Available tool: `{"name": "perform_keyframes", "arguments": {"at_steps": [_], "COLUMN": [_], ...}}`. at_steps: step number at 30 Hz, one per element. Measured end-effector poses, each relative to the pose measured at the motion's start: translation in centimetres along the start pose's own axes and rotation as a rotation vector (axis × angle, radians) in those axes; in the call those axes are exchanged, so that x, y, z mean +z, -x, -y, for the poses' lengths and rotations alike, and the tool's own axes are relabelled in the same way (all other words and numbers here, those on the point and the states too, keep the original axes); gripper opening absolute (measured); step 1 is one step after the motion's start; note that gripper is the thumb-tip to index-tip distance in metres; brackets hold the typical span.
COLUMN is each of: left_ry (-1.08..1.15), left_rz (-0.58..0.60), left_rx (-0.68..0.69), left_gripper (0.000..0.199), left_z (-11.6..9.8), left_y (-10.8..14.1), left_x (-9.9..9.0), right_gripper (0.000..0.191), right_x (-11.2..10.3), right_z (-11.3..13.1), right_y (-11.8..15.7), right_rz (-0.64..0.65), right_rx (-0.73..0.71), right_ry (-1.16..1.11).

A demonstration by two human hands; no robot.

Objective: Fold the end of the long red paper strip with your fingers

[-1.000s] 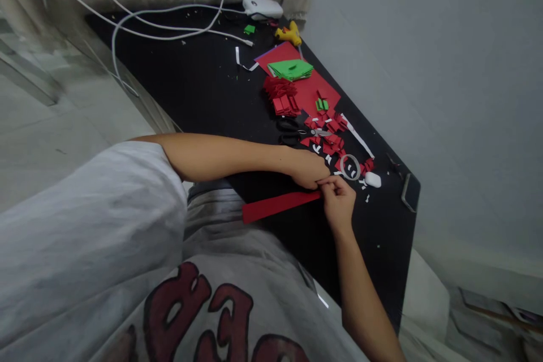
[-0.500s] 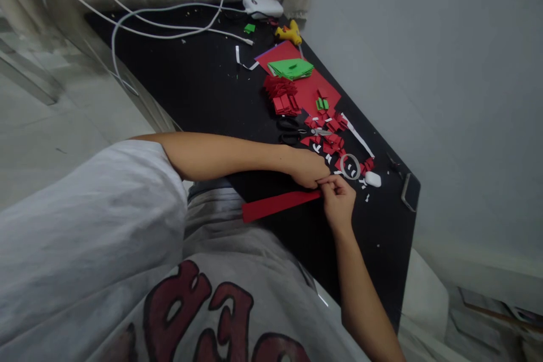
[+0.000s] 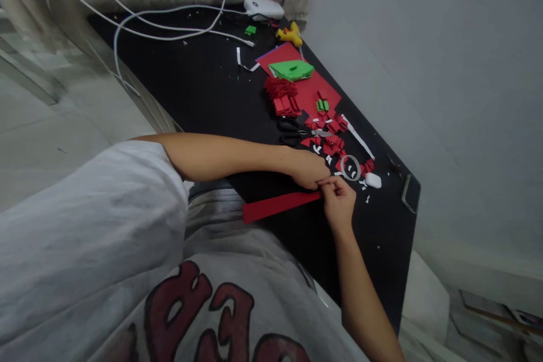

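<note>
Pinching one end of a single red paper strip (image 3: 280, 207), your right hand (image 3: 339, 197) is touching your left hand (image 3: 310, 168), whose fingers are lying curled; their tips are hiding, so I cannot tell what they are holding. The strip is running leftward, its wide end reaching past the desk's near edge by your shirt (image 3: 237, 271). Beyond your hands, one tape ring (image 3: 342, 167), one white case (image 3: 373, 180), one phone (image 3: 410, 192) and one pair of scissors (image 3: 289, 125) are lying on the black desk (image 3: 203, 90). Two red stacks (image 3: 287, 106) are sitting beside one green stack (image 3: 292, 69). Red scraps (image 3: 333, 144) are crowding too thickly to count. The desk's far edge is running along the wall (image 3: 424, 68). Open desktop is stretching between the white cables (image 3: 251, 43) and your left forearm (image 3: 229, 155).
</note>
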State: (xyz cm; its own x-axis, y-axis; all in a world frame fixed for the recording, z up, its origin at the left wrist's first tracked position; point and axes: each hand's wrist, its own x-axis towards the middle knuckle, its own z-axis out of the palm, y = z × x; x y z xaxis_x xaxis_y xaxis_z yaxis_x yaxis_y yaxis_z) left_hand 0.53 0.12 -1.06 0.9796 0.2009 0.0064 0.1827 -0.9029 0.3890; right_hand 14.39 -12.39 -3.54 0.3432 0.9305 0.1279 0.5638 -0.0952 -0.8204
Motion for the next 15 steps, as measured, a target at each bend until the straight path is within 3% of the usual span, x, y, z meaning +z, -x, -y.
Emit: {"name": "perform_keyframes", "arguments": {"at_steps": [15], "left_ry": [-0.007], "left_rz": [-0.024], "left_rx": [0.012], "left_gripper": [0.018], "left_z": [0.11], "left_y": [-0.08], "left_x": [0.13], "right_gripper": [0.014], "right_x": [0.02], "right_z": [-0.14], "right_y": [0.02], "right_rz": [0.005], "right_rx": [0.006], "right_ry": [0.000]}}
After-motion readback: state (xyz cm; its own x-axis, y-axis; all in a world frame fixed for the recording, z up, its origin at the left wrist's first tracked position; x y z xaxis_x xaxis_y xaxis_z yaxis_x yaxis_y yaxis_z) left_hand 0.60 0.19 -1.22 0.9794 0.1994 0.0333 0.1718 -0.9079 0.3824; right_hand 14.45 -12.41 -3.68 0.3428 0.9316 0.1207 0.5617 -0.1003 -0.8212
